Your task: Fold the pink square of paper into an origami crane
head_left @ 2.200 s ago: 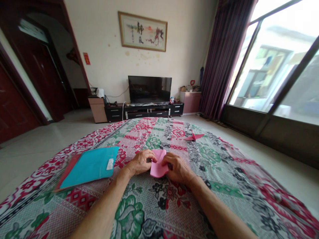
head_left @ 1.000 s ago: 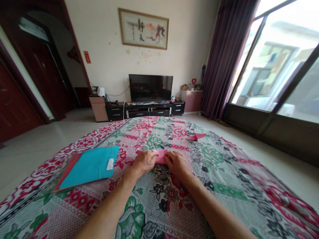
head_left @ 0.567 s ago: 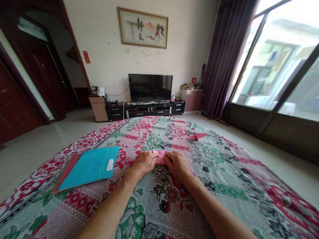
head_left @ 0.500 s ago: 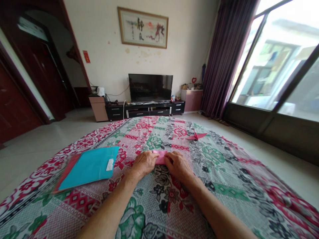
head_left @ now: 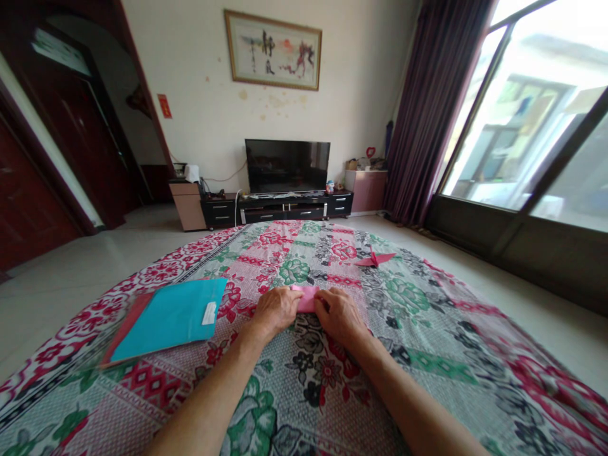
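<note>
A small folded piece of pink paper [head_left: 307, 299] lies between my two hands, over the middle of the patterned cloth. My left hand [head_left: 278, 308] pinches its left end, thumb and fingers closed together. At the right end, my right hand [head_left: 341, 311] grips the paper with curled fingers. The fingers cover both ends, so only the middle of the paper shows. Beyond my right hand sits a folded red paper crane [head_left: 375, 259], its wings spread.
A pack of coloured paper [head_left: 171, 318], blue on top with red beneath, lies on the left of the flowered tablecloth [head_left: 411, 294]. Past the round table's far edge stand a television [head_left: 287, 166] and a low black cabinet [head_left: 221, 214].
Both hands keep their hold on the pink paper, with hardly any movement. The camera view has shifted very slightly.
</note>
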`<state>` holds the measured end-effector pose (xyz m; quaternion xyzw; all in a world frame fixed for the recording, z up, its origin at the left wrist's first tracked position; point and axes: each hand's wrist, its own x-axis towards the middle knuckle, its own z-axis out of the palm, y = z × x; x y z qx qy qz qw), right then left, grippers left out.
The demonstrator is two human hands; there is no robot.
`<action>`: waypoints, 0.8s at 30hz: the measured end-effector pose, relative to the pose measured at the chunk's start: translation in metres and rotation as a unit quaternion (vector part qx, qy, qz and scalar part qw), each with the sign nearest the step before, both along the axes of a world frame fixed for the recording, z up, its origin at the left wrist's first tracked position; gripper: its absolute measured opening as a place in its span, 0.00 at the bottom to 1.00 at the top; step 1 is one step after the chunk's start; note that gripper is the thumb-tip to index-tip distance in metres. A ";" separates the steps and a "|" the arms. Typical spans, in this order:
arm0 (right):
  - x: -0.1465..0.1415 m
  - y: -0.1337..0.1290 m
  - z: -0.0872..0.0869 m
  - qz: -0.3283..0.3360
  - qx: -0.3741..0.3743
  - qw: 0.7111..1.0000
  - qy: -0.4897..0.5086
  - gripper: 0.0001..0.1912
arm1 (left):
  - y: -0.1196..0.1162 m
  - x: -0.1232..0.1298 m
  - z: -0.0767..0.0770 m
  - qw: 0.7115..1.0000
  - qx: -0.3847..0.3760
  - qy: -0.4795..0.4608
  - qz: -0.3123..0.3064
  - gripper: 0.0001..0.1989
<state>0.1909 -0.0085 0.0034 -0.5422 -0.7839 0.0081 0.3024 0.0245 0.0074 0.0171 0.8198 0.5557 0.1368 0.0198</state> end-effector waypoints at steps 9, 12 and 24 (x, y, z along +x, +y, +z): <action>-0.002 0.002 0.000 -0.009 0.005 1.000 -0.019 0.10 | 0.000 0.000 -0.001 1.000 0.003 0.005 0.000 0.17; -0.002 0.001 0.000 -0.012 0.003 1.000 -0.026 0.10 | 0.000 0.000 0.000 1.000 0.008 0.005 -0.002 0.17; -0.003 0.002 0.003 -0.015 -0.005 0.999 -0.040 0.10 | 0.000 -0.002 0.001 1.000 -0.002 -0.006 -0.011 0.16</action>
